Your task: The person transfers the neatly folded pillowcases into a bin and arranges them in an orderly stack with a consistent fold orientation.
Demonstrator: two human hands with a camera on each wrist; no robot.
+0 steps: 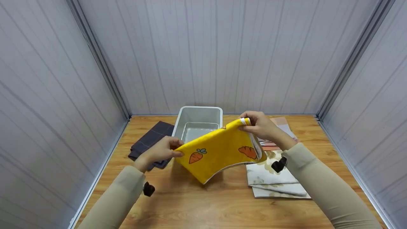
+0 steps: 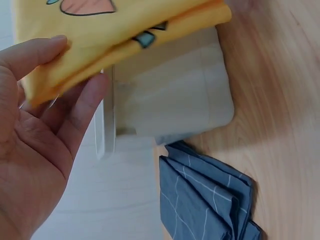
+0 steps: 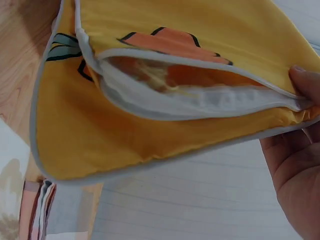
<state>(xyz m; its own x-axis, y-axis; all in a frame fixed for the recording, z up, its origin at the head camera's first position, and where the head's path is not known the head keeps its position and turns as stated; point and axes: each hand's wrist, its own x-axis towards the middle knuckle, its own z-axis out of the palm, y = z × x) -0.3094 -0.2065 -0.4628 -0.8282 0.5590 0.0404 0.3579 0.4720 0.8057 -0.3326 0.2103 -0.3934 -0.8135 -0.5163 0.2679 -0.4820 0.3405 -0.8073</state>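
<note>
Both hands hold up a folded yellow carrot-print cloth (image 1: pixel 219 148) with white edging, tilted above the table. My left hand (image 1: pixel 162 149) pinches its left corner, with the thumb (image 2: pixel 42 56) on the near face and the fingers behind. At the upper right corner my right hand (image 1: pixel 262 127) pinches the fold. The right wrist view shows the yellow cloth (image 3: pixel 130 142) gaping between its layers, with a white inner side. Behind the cloth stands a light grey plastic bin (image 1: pixel 205 113), partly covered from sight; the visible part of its inside holds nothing.
A folded dark grey checked cloth (image 1: pixel 151 136) lies left of the bin. At the right are a folded white floral cloth (image 1: pixel 273 173) and a pink, white and grey cloth (image 1: pixel 281 122) behind it. Pale panel walls (image 1: pixel 203 57) enclose the wooden table (image 1: pixel 197 206).
</note>
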